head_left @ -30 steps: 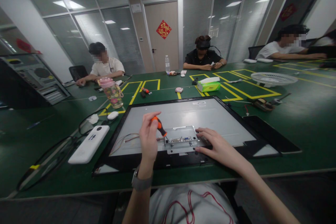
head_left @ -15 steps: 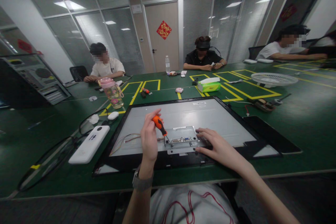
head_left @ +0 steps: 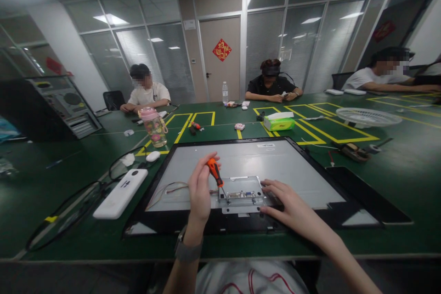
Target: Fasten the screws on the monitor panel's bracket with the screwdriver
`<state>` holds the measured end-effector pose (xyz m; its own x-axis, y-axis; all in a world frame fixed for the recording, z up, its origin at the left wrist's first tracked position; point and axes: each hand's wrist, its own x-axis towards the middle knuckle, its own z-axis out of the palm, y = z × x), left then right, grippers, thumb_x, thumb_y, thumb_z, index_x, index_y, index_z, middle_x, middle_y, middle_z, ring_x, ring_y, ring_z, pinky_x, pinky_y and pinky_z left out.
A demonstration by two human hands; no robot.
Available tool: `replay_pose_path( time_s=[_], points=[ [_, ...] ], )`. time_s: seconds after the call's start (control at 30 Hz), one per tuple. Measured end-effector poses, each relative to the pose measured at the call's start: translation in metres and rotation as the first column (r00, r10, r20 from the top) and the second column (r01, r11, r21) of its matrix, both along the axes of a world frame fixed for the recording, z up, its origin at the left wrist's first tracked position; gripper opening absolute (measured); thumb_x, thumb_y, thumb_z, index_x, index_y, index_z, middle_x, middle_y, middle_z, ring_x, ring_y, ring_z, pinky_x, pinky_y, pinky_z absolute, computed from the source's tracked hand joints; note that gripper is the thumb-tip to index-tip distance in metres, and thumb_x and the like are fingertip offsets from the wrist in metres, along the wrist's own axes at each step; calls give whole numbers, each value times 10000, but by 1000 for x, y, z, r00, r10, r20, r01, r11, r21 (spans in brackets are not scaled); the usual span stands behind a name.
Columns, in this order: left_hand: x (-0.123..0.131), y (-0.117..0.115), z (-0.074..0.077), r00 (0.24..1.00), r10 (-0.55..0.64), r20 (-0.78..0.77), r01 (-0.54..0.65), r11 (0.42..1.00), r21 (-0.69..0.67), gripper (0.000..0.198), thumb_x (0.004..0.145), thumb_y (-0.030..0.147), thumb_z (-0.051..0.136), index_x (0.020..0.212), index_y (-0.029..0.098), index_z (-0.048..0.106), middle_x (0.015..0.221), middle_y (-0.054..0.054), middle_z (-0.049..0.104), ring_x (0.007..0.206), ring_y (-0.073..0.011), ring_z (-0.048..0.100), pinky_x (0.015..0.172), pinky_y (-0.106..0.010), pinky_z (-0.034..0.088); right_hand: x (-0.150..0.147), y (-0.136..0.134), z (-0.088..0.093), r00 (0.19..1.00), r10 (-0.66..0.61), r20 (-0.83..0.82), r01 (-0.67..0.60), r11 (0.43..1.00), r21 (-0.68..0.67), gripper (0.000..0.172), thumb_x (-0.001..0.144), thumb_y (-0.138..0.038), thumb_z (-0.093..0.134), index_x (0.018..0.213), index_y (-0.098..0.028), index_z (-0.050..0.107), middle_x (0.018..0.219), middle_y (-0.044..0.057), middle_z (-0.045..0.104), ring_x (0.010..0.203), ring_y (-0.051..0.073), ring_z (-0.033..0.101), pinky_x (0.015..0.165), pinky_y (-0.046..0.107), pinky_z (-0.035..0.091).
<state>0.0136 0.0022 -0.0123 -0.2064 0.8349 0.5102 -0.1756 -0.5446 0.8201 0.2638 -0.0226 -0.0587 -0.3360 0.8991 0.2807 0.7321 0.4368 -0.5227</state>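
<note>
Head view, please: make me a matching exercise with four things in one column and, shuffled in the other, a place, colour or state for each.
1. screwdriver
2. right hand
3. tissue pack
4. drinking bottle

A. pink lid, clear patterned body
B. orange and black, held in the left hand
C. green wrapper, beyond the flat panel
D. fingers spread at the right side of the metal bracket

Right pairs: 1-B, 2-D, 3-C, 4-A

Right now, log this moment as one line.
left hand: holds orange-and-black screwdriver, tip at silver metal bracket | right hand: fingers at bracket's right edge | bracket: on grey black-framed panel
</note>
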Motion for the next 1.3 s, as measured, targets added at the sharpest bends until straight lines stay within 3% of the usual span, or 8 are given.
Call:
replay_pose_path(
  time_s=[0.2,0.37,0.53,0.63,0.73,0.93,1.1,1.3],
  points=[
    [2,-2,0,999,1,37,1,998,-56,313,893,398,626,1104,187,720,1018,-89,719,849,-180,684,781,-285,539,-1,1,-2,1000,-9,18,9,999,-33,380,874,-434,669,1171,-198,663,1400,139,576,1313,333,504,1121,514,394],
    [3,-2,3,994,97,-49,-92,993,78,211,831,350,703,946,179,747,840,-25,625,694,-116,585,637,-207,491,0,2,-3,999,-28,38,30,997,-70,409,868,-453,661,1182,-192,674,1422,135,561,1330,328,487,1137,487,373],
    [1,1,-3,996,60,62,-59,998,-27,323,924,415,560,1025,159,730,1009,-87,698,895,-179,662,846,-282,516,0,3,-4,999,-37,40,41,995,-93,426,866,-478,646,1184,-197,676,1434,128,552,1345,326,471,1149,476,353],
    [1,2,-6,991,41,126,-31,996,-84,361,905,444,590,1077,149,707,1073,-111,717,916,-197,686,879,-315,523,-1,4,-4,999,-39,32,42,994,-102,407,860,-484,644,1154,-206,689,1432,123,555,1348,329,468,1143,471,360],
    [2,2,-6,993,37,109,-29,996,-82,388,863,469,649,1074,148,705,1044,-110,716,874,-199,693,809,-307,550,-2,5,-4,999,-36,32,39,993,-114,426,855,-488,640,1165,-200,690,1435,134,553,1343,339,472,1141,478,360],
    [0,2,-6,998,69,-8,-69,998,4,298,867,427,653,1021,178,709,861,-36,648,614,-121,594,557,-228,516,-2,8,-5,998,-32,55,38,993,-115,411,850,-466,645,1155,-196,698,1434,138,554,1336,339,480,1138,468,362],
    [-2,2,-7,994,78,75,-72,994,-86,368,910,438,568,1091,154,714,1088,-119,709,929,-207,676,815,-285,546,-4,9,-2,997,-38,63,46,990,-136,428,838,-446,648,1168,-178,701,1430,145,558,1340,345,478,1144,457,359],
    [0,2,-10,996,81,35,-78,992,-95,431,849,493,656,1138,177,708,1019,-103,727,884,-207,692,819,-305,551,-6,10,-2,998,-41,42,47,990,-135,406,814,-410,658,1144,-181,711,1426,145,565,1329,352,490,1142,467,358]
  ],
)
